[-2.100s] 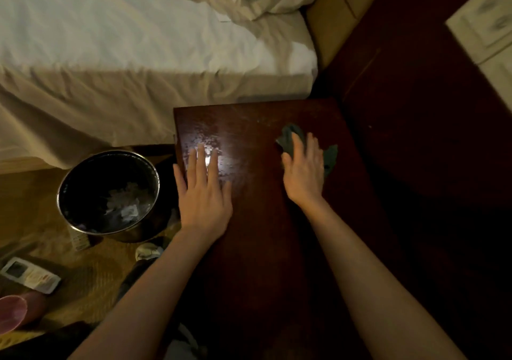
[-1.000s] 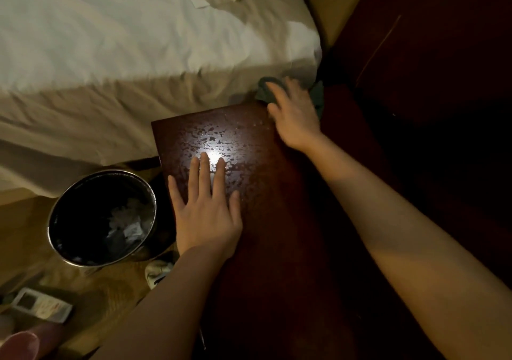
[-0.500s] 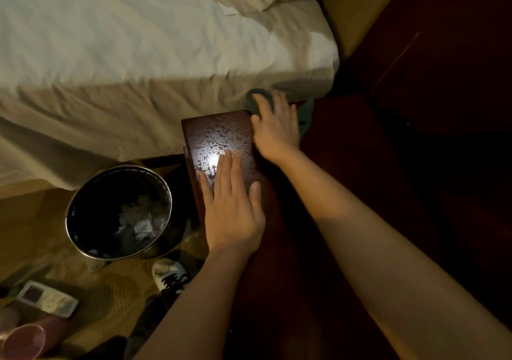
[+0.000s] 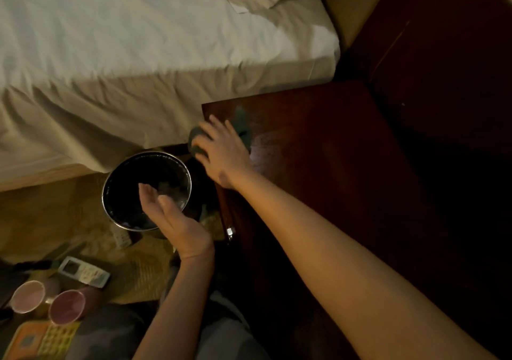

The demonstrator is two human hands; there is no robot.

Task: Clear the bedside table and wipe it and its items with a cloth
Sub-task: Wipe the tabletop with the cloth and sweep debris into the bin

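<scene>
Right hand (image 4: 221,154) pressed the cloth (image 4: 241,123) flat-fingered at the bedside table (image 4: 332,152) left edge; left hand (image 4: 171,215) cupped, empty, over the bin (image 4: 110,182); swept crumbs could miss the palm.

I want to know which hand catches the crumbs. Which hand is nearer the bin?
Left. The left hand is cupped, palm up, over the bin; the right hand presses the cloth at the table's edge.

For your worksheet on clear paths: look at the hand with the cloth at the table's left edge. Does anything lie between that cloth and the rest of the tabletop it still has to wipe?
Nothing visible does. The right hand presses the cloth at the near-left corner of the bedside table, whose top shows nothing standing on it. The left hand is off the table, over the bin.
</scene>
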